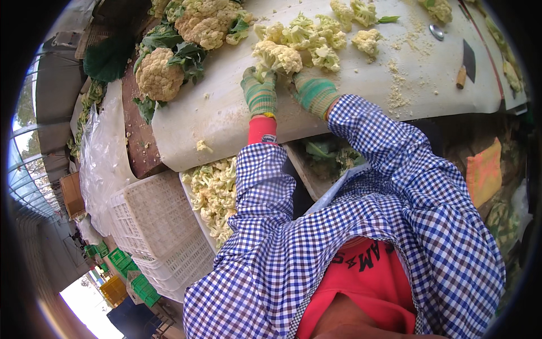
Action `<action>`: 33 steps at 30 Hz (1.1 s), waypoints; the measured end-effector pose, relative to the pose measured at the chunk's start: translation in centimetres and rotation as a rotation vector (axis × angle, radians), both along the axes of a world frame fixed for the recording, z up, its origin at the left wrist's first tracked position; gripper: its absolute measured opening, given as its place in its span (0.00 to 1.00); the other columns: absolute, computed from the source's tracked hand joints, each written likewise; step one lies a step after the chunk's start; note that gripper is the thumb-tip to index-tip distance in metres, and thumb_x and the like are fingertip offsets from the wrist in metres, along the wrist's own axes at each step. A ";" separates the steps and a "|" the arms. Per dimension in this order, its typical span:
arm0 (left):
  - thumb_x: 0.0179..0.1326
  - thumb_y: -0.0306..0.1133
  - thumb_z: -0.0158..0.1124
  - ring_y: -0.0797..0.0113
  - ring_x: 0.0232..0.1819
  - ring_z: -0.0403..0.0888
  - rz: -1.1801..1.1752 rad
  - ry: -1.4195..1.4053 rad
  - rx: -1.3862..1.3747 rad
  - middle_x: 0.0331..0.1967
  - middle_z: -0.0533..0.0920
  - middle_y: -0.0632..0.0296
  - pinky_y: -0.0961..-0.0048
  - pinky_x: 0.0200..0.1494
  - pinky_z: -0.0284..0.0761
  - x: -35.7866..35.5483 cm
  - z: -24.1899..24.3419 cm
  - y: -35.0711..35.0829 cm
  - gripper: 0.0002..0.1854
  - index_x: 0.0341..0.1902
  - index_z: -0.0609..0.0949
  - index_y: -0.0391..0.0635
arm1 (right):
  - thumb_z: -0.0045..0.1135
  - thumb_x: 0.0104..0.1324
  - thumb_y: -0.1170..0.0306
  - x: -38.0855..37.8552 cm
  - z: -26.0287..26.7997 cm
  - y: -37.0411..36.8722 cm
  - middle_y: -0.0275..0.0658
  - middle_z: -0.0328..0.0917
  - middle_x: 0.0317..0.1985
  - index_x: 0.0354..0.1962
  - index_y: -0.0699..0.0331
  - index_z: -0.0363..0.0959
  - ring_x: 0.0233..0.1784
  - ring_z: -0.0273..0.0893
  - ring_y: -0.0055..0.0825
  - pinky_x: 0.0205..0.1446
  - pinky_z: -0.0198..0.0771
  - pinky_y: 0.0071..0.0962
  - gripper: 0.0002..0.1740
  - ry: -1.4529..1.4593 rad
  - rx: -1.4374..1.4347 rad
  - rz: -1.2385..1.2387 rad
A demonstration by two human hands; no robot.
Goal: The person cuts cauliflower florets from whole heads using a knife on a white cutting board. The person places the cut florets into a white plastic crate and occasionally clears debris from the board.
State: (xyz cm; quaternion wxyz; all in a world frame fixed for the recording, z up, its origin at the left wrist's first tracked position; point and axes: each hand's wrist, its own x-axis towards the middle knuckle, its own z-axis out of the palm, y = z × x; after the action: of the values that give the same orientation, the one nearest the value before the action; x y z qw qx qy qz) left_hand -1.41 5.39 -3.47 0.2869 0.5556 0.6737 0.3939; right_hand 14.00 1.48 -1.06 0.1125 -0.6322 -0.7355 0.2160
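Both hands wear green and tan striped knit gloves. My left hand (259, 91) grips the stalk side of a large cauliflower piece (277, 57) at the near edge of a pile of cut florets (302, 34) on the white-covered table (360, 91). Just right of that piece is my right hand (314, 92); its fingertips are partly hidden near the piece, so its hold is unclear. A single floret (366, 41) lies right of the pile. Farther right, a knife (466, 63) with a wooden handle and a shiny metal piece (436, 32) rest on the table.
Whole cauliflowers (160, 74) with leaves stand at the upper left. Below the table edge, a container of florets (211, 195) sits beside stacked white plastic crates (156, 216). Another bin (307, 171) holds leaves and trimmings. Crumbs (398, 87) are scattered across the table's right part.
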 end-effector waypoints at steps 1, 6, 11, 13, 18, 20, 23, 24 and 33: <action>0.51 0.38 0.70 0.48 0.52 0.73 -0.004 0.060 0.020 0.51 0.72 0.43 0.59 0.55 0.69 0.2 0.3 -0.4 0.32 0.57 0.70 0.37 | 0.46 0.68 0.62 -0.3 0.4 -0.1 0.50 0.78 0.48 0.48 0.65 0.75 0.50 0.77 0.44 0.52 0.73 0.41 0.18 -0.037 -0.022 0.011; 0.51 0.39 0.67 0.43 0.51 0.73 -0.006 0.187 0.067 0.48 0.73 0.41 0.55 0.54 0.70 0.9 1.1 -1.5 0.29 0.53 0.72 0.36 | 0.48 0.65 0.69 -1.7 1.1 0.1 0.48 0.79 0.47 0.47 0.63 0.77 0.49 0.79 0.41 0.50 0.75 0.41 0.15 -0.161 -0.020 0.056; 0.52 0.40 0.65 0.42 0.51 0.73 0.004 0.247 0.089 0.49 0.72 0.41 0.53 0.53 0.70 0.9 0.0 -1.4 0.29 0.54 0.71 0.36 | 0.54 0.62 0.71 -1.8 1.6 0.9 0.48 0.79 0.48 0.49 0.63 0.75 0.50 0.78 0.44 0.51 0.74 0.43 0.17 -0.222 -0.125 0.131; 0.52 0.41 0.65 0.41 0.51 0.73 0.021 0.259 0.079 0.49 0.71 0.40 0.52 0.53 0.71 0.5 -0.1 -1.3 0.29 0.54 0.70 0.36 | 0.53 0.63 0.68 -2.0 2.9 1.3 0.49 0.78 0.49 0.49 0.64 0.75 0.51 0.77 0.45 0.52 0.74 0.43 0.17 -0.188 -0.173 0.175; 0.52 0.41 0.66 0.41 0.51 0.73 0.007 0.182 0.081 0.50 0.71 0.39 0.52 0.54 0.71 -0.8 0.1 -0.2 0.30 0.55 0.70 0.36 | 0.43 0.69 0.56 -1.9 2.4 2.8 0.52 0.77 0.49 0.49 0.65 0.74 0.52 0.76 0.49 0.55 0.70 0.44 0.23 -0.089 -0.217 0.134; 0.51 0.41 0.66 0.41 0.51 0.73 0.049 0.205 0.066 0.50 0.71 0.39 0.52 0.54 0.71 -1.5 -0.6 -0.7 0.31 0.55 0.70 0.35 | 0.45 0.68 0.57 -2.7 3.0 1.2 0.52 0.77 0.49 0.50 0.64 0.73 0.52 0.76 0.48 0.56 0.70 0.43 0.22 -0.167 -0.199 0.150; 0.53 0.37 0.65 0.42 0.50 0.74 0.057 0.190 0.053 0.51 0.71 0.39 0.57 0.52 0.72 -0.9 -0.5 -0.8 0.27 0.54 0.71 0.34 | 0.48 0.67 0.57 -2.8 0.4 1.6 0.53 0.78 0.45 0.47 0.65 0.75 0.48 0.78 0.48 0.51 0.72 0.42 0.21 -0.221 -0.114 0.120; 0.53 0.39 0.65 0.42 0.50 0.74 0.060 0.197 0.062 0.50 0.71 0.39 0.55 0.53 0.72 -0.7 -0.5 -0.9 0.29 0.54 0.71 0.35 | 0.50 0.66 0.58 -2.8 1.0 1.8 0.52 0.78 0.46 0.50 0.64 0.74 0.49 0.77 0.48 0.51 0.72 0.42 0.21 -0.276 -0.160 0.163; 0.51 0.34 0.65 0.44 0.50 0.74 0.010 0.141 0.134 0.48 0.73 0.42 0.58 0.54 0.71 -2.0 -1.5 -1.1 0.27 0.54 0.71 0.35 | 0.38 0.73 0.52 -1.4 -0.1 6.6 0.48 0.78 0.41 0.53 0.68 0.69 0.39 0.78 0.42 0.44 0.74 0.37 0.27 0.037 -0.280 0.182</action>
State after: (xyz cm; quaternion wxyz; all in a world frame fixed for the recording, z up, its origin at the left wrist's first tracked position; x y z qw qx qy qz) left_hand -3.43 4.34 -4.97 0.1991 0.5966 0.6669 0.3995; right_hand 12.58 8.09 -1.19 0.0168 -0.5686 -0.7500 0.3375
